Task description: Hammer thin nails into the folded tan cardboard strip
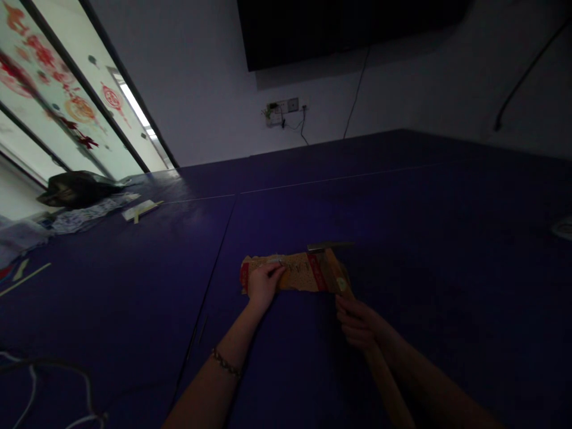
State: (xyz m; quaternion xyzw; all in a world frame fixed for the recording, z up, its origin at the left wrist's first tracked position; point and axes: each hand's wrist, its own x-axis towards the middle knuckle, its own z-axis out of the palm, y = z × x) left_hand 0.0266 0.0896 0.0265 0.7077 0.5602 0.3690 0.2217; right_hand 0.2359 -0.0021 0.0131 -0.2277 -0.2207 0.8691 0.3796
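A flat, crumpled brown packet with red bands and dark print [297, 272] lies on the dark blue surface in front of me. My left hand [263, 283] rests on its left part, thumb and fingers pinched together. A small pale sliver shows by those fingertips, too small and dim to name. My right hand [357, 322] is wrapped around the wooden handle of a hammer [336, 271]. The hammer's metal head is over the packet's far right edge, and the handle runs back under my right forearm. Whether the head touches the packet, I cannot tell.
The blue surface [402, 208] has thin seams. White cables [87, 387] curl at the lower left. Farther left lie a black bag [80, 187], a white piece with yellowish strips [140, 210] and crumpled plastic. A wall with sockets [283, 110] and a dark screen [348, 30] stands behind.
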